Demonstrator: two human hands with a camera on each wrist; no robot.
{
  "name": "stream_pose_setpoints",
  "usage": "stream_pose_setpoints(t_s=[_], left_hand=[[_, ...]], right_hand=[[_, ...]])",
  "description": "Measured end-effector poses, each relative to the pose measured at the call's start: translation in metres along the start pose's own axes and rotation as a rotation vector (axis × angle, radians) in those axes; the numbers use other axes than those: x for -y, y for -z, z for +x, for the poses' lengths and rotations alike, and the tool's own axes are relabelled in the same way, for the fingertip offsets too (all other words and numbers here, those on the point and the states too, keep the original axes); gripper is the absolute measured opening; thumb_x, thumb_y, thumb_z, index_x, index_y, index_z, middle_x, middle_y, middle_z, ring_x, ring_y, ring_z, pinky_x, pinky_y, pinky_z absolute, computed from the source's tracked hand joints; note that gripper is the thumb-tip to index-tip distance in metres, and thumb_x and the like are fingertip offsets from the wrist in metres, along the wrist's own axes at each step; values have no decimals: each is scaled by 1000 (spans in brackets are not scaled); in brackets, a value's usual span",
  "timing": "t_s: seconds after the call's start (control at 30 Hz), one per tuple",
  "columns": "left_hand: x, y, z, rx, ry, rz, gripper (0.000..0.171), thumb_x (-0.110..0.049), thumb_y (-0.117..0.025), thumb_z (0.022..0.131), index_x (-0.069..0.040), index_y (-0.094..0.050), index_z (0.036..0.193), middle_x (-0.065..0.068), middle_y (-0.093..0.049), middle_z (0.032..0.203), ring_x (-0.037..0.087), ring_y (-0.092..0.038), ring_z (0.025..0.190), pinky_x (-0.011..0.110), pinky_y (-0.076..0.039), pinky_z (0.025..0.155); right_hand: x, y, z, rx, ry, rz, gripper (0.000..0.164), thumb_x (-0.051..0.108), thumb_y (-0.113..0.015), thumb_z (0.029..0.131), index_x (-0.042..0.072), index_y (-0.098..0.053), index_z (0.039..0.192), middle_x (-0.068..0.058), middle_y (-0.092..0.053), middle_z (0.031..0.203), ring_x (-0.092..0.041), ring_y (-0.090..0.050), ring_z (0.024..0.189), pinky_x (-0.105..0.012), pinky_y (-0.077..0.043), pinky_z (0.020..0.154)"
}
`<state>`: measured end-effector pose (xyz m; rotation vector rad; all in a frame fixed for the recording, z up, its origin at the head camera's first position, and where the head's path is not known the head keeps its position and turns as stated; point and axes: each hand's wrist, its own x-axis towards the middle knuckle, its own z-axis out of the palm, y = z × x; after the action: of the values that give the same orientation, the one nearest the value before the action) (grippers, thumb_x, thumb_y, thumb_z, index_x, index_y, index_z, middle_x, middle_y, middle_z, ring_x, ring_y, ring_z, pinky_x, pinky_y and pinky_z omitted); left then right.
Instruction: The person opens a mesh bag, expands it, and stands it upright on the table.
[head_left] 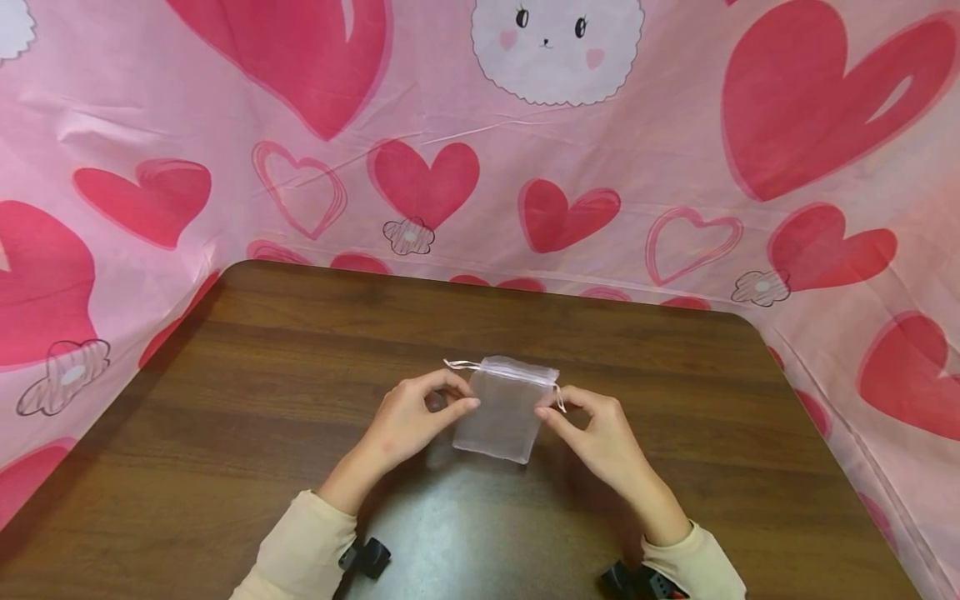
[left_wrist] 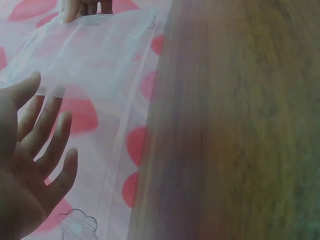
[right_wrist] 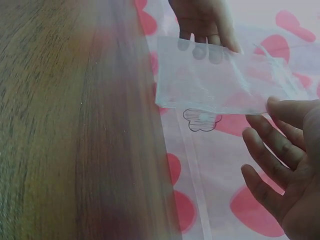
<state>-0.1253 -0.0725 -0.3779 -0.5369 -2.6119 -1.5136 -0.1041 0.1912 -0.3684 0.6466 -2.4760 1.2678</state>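
Observation:
A small sheer white organza drawstring bag [head_left: 501, 412] is held flat between my two hands in the head view, its gathered top on the far side. My left hand [head_left: 420, 412] pinches its left edge, thumb on the upper face and fingers partly behind the mesh. At the right edge, just under the gathered top, my right hand [head_left: 596, 429] pinches the bag between thumb and fingers. A white ribbon loop [head_left: 461, 364] sticks out at the top left, and another hangs beside the right fingers. Nothing shows inside the see-through bag [right_wrist: 210, 80].
A dark brown wooden table [head_left: 300, 333] lies beneath the hands. Pink cloth [head_left: 435, 108] printed with red hearts surrounds its back and sides. Black wrist devices [head_left: 372, 557] are strapped at both sleeves.

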Motion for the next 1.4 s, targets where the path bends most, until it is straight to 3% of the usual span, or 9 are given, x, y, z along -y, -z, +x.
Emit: stream_pose_setpoints(t_s=[0.3, 0.6, 0.83, 1.2, 1.4], left_hand=[[-1, 0, -1, 17, -2, 5, 8, -31, -79, 86, -30, -73, 91, -18, -65, 81, 8, -59, 76, 31, -48, 74], [-1, -1, 0, -27, -10, -17, 6, -26, -78, 87, -27, -73, 89, -17, -65, 80, 6, -60, 76, 30, -50, 74], [1, -1, 0, -73, -34, -41, 6, -24, -78, 87, -25, -72, 89, -16, -67, 80, 6, -61, 74, 29, -50, 72], [0, -1, 1, -82, -42, -70, 6, -24, -77, 87, -24, -72, 88, -16, -67, 80, 7, -60, 70, 28, -49, 68], [0, -1, 1, -39, -49, -88, 5, -23, -77, 88, -23, -72, 90, -14, -67, 81, 8, -61, 74, 29, -50, 71]], right_hand=[[-1, 1, 0, -42, 15, 48, 12, 1, -76, 84, 12, -74, 89, 7, -70, 82, -7, -62, 78, -24, -49, 73], [0, 0, 0, -33, -1, 60, 13, 2, -75, 85, 13, -75, 93, 7, -72, 86, -8, -63, 80, -26, -50, 73], [0, -1, -1, 21, -18, 58, 10, 6, -75, 88, 13, -74, 95, 7, -73, 92, -9, -65, 85, -36, -52, 76], [0, -3, -2, 78, -37, 24, 9, 10, -76, 87, 14, -75, 95, 10, -73, 92, -11, -67, 91, -41, -52, 81], [0, -3, -2, 62, -12, 37, 9, 7, -75, 87, 14, -75, 93, 5, -73, 90, -9, -67, 88, -38, -52, 79]])
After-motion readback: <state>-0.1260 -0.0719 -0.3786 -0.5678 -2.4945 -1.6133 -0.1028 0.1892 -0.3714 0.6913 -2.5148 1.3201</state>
